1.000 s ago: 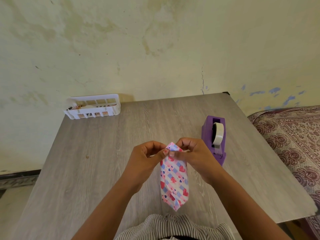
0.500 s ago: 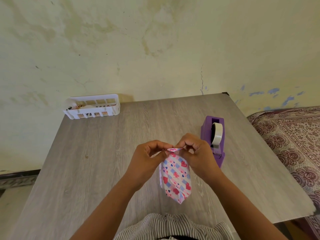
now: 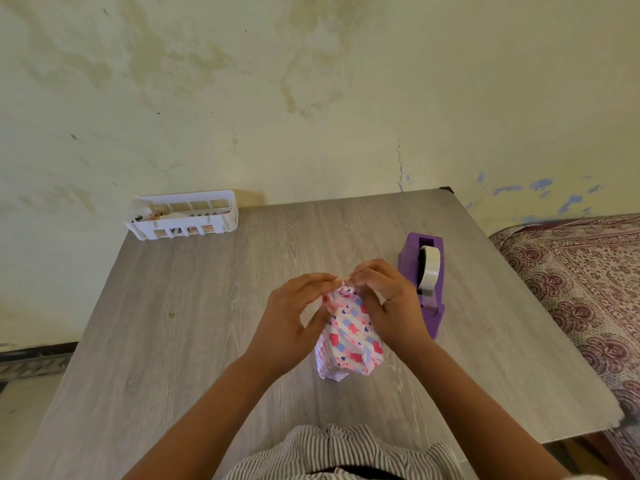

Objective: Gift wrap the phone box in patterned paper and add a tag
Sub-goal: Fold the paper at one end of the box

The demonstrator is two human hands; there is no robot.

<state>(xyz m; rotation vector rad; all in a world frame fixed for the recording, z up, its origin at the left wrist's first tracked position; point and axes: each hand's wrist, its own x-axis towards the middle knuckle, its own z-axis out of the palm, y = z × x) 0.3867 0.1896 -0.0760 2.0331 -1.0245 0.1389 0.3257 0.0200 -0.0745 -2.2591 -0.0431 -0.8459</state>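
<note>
The phone box [image 3: 349, 336], wrapped in white paper with pink hearts and blue squares, stands tilted on its near end at the middle of the grey wooden table [image 3: 194, 317]. My left hand [image 3: 294, 320] and my right hand [image 3: 388, 303] meet at its far top end. The fingertips of both pinch the folded paper flap there. My left palm covers part of the box's left side. No tag is in view.
A purple tape dispenser [image 3: 424, 278] with a white roll stands just right of my right hand. A white slotted basket [image 3: 183, 216] with small items sits at the table's far left corner by the wall. A patterned bed cover [image 3: 581, 282] lies beyond the right edge.
The box has been turned and tipped, its near end now lower on the table. Both hands rose slightly and folded the top paper flap down and inward.
</note>
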